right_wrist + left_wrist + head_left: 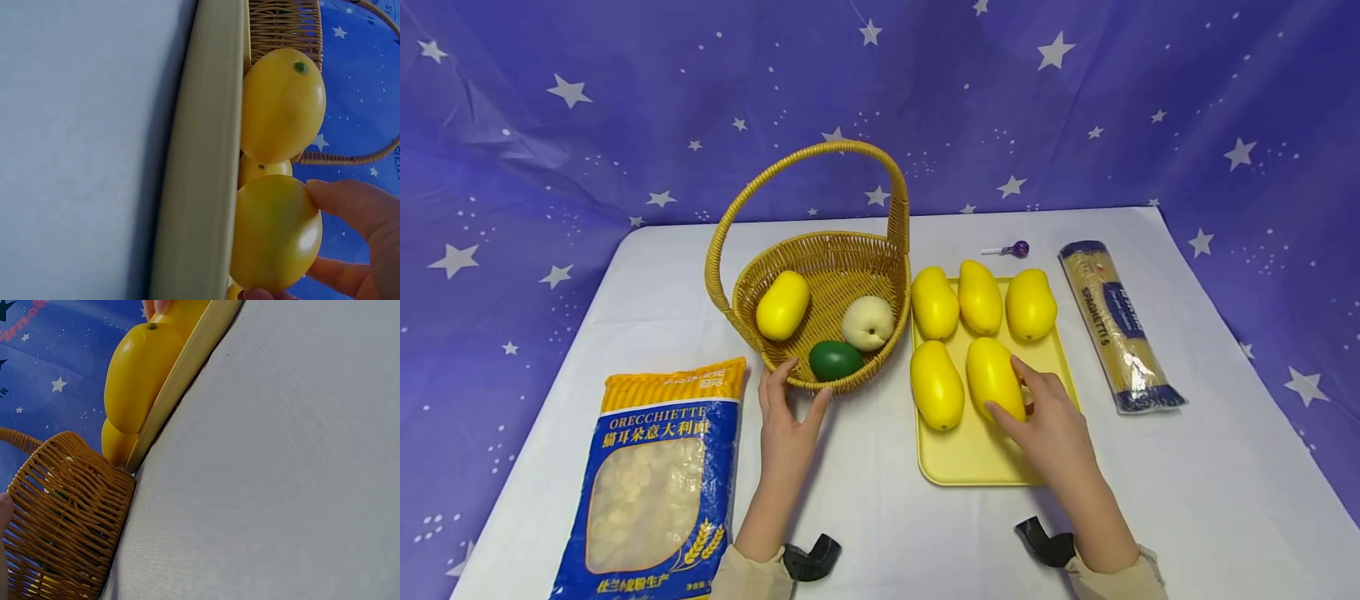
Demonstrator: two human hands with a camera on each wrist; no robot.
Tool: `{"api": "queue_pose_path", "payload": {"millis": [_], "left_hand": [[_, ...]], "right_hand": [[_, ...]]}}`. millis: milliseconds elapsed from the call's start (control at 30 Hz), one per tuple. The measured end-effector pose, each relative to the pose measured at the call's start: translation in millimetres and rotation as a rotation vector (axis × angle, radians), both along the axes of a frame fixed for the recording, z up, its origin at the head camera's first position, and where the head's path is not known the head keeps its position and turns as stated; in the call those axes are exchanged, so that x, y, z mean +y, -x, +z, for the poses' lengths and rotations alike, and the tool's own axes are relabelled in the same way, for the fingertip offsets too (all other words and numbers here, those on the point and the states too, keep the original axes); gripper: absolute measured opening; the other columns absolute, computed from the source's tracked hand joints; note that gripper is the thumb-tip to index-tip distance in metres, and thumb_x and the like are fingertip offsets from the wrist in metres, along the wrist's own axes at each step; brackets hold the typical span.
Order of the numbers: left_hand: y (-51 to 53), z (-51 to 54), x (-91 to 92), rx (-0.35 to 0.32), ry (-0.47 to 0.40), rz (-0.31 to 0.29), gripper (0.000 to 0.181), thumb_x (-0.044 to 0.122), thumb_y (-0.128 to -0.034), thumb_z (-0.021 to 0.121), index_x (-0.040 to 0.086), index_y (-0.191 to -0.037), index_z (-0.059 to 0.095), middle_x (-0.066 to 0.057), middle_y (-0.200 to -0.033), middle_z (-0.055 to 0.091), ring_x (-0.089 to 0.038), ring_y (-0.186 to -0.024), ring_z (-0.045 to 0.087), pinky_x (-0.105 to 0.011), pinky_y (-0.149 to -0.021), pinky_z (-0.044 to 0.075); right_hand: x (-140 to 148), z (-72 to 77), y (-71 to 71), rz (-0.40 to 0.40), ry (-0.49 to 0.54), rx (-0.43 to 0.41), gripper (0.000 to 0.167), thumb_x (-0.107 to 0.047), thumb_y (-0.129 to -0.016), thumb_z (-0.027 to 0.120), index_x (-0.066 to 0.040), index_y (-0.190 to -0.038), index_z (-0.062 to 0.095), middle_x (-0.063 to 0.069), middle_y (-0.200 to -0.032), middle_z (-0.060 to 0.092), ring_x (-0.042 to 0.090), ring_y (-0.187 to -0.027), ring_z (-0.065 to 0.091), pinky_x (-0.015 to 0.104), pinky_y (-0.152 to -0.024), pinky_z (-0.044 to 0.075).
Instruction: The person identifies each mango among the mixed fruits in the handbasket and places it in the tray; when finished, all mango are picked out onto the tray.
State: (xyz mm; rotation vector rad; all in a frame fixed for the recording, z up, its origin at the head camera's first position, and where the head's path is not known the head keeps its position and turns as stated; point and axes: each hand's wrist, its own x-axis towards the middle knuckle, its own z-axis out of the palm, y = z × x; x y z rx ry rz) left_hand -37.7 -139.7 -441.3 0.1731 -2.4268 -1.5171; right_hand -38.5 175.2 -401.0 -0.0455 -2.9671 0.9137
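My right hand (1051,421) grips a yellow mango (992,375) between thumb and fingers, low over the yellow tray (970,462). In the right wrist view, the thumb and fingertips press on its sides. Several other mangoes (937,385) lie on the tray. My left hand (788,429) holds the near rim of a wicker basket (831,246), a finger over the edge and the thumb outside. Inside the basket are a yellow mango (783,306), a dark green oval fruit (835,361) and a whitish round fruit (868,322).
A blue and orange bag of orecchiette (647,492) lies at the left. To the right of the tray is a packet of spaghetti (1116,325). Behind the tray sits a purple lollipop (1019,249). The basket's tall handle (808,152) arches above it.
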Motion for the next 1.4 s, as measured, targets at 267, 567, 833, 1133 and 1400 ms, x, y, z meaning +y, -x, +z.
{"api": "queue_pose_path", "payload": {"millis": [267,567,833,1133,1400], "left_hand": [[-0.1,0.1,0.2,-0.008,-0.005,-0.005,0.059,0.034,-0.0907,0.068,0.024,-0.140,0.037,-0.010,-0.156,0.014,-0.031,-0.137,0.030,-0.057,-0.105,0.029],[-1.4,-2.3,0.2,0.003,-0.007,-0.006,0.059,0.032,-0.0908,0.069,0.020,-0.139,0.037,-0.011,-0.155,0.015,-0.031,-0.137,0.031,-0.055,-0.105,0.030],[0.6,-0.9,-0.4,0.006,0.000,-0.013,0.059,0.033,-0.0914,0.068,0.024,-0.140,0.036,-0.011,-0.154,0.018,-0.030,-0.135,0.034,-0.053,-0.106,0.031],[0.8,0.1,-0.5,0.003,0.004,-0.017,0.059,0.033,-0.0914,0.068,0.024,-0.140,0.035,-0.009,-0.154,0.018,-0.030,-0.136,0.034,-0.053,-0.106,0.031],[1.3,-1.0,-0.6,0.011,0.006,-0.005,0.057,0.033,-0.0917,0.067,0.024,-0.139,0.036,-0.011,-0.154,0.018,-0.030,-0.134,0.036,-0.052,-0.105,0.033]], "right_hand": [[-10,-1.2,4.7,-0.021,-0.025,-0.042,0.079,-0.046,-0.084,0.072,-0.005,-0.145,0.041,0.018,-0.121,0.049,0.023,-0.076,0.053,0.034,-0.063,0.045],[-12,-2.4,3.0,-0.018,-0.027,-0.031,0.084,-0.050,-0.084,0.070,-0.004,-0.146,0.037,0.020,-0.122,0.048,0.027,-0.076,0.053,0.038,-0.063,0.046],[-11,2.1,4.9,0.027,-0.054,-0.043,0.090,-0.058,-0.086,0.064,-0.002,-0.148,0.032,0.026,-0.127,0.048,0.045,-0.103,0.055,0.058,-0.085,0.045],[-15,22.3,12.9,0.067,-0.122,0.002,0.082,-0.046,-0.085,0.070,0.001,-0.144,0.038,0.028,-0.130,0.047,0.046,-0.106,0.053,0.059,-0.088,0.042],[-44,53.3,34.3,0.173,-0.010,0.143,0.075,-0.041,-0.085,0.073,-0.007,-0.144,0.042,0.017,-0.137,0.049,0.036,-0.119,0.049,0.052,-0.097,0.040]]}}
